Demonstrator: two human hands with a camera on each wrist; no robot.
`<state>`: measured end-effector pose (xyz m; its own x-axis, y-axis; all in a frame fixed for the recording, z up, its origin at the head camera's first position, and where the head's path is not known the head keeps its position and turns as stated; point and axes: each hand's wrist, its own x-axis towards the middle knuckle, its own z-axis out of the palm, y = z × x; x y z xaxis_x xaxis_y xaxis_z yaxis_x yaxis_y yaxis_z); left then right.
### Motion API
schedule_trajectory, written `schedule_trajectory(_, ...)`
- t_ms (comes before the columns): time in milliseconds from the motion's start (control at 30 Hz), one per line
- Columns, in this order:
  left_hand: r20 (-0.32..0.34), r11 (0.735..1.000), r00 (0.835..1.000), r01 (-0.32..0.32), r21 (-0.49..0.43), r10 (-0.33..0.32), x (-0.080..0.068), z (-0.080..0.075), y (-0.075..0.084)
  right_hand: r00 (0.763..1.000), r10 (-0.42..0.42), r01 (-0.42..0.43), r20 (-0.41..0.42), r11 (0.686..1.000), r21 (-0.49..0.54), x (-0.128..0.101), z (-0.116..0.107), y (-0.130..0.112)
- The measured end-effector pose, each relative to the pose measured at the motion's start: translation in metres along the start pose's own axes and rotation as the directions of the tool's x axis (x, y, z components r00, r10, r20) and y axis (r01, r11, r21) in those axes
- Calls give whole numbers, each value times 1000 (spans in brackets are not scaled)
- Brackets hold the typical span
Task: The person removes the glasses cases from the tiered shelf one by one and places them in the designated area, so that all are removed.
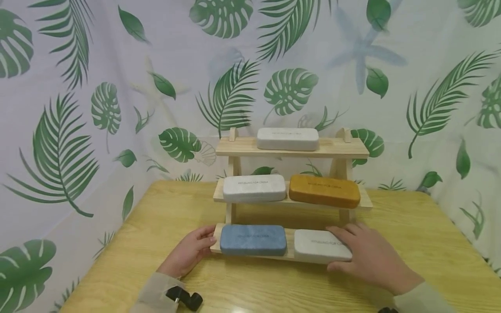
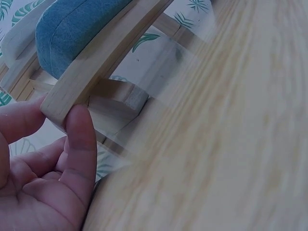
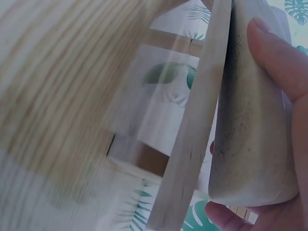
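A three-tier wooden display stand (image 1: pixel 330 150) stands on the table with glasses cases on its steps. My left hand (image 1: pixel 192 250) pinches the left end of the bottom shelf board (image 2: pixel 79 82) between thumb and fingers. Right beside it lies a blue glasses case (image 1: pixel 253 240). My right hand (image 1: pixel 365 254) grips the right end of a white glasses case (image 1: pixel 318 245) on the bottom step, covering part of its lettering. In the right wrist view, the thumb lies along the side of that white case (image 3: pixel 255 120), which sits at the board's edge.
On the middle step are another white case (image 1: pixel 254 188) and an orange-brown case (image 1: pixel 325 190). A third white case (image 1: pixel 287 139) lies on the top step. The wooden table (image 1: pixel 274 287) reaches back to a leaf-patterned cloth backdrop (image 1: pixel 164 43).
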<state>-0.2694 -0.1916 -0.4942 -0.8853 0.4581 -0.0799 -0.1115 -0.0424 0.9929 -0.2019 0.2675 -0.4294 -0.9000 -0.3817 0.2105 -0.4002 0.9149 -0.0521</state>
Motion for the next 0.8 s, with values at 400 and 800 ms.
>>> schedule_trajectory(400,-6,1000,1000,12,-10,-13,2,-1,0,1000,-9,9,-24,1000,-3,-8,-8,11)
schedule_trajectory(800,5,1000,1000,20,-6,-20,-1,0,1,999,30,-30,-23,999,38,-16,-21,23)
